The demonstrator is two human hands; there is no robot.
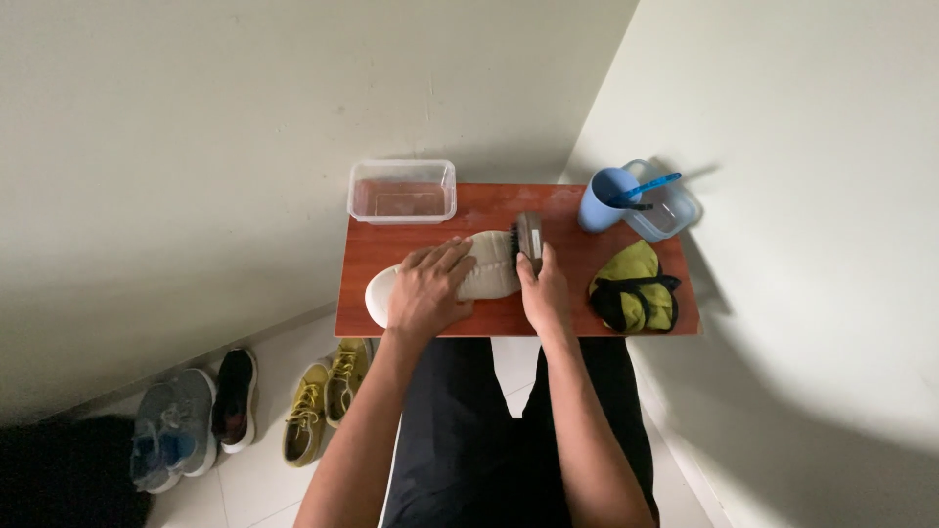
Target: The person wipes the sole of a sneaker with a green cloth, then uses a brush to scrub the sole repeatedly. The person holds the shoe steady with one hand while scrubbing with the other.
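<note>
Beige fabric of a shoe [489, 262] is being brushed on a small reddish wooden table [440, 318]. The shoe lies on its side near the middle of the table, with its white sole turned toward the left edge. The left hand [428, 288] is laid flat over the shoe, the fingers spread a little apart and pressing down, so that the shoe is held in place. The right hand [545, 291] is closed around a brush [528, 240] with a wooden back; the fingers are wrapped on the handle, and the dark bristles touch the end of the shoe.

For this step to be done well, the shoe should be kept pinned firmly by the flat hand, because it can slide on the smooth wood. Short strokes in one direction are judged better than hard scrubbing, since the soft fabric may be roughened. The bristles should be kept flat against the cloth, not tilted on their edge.

A clear plastic box [402, 190] stands at the back of the table; whether it holds water cannot be told. A blue cup [603, 200] with a toothbrush [646, 186] is at the back right corner, and a yellow and black cloth [634, 291] lies near the right edge. Several pairs of shoes [245, 411] are placed on the floor.
</note>
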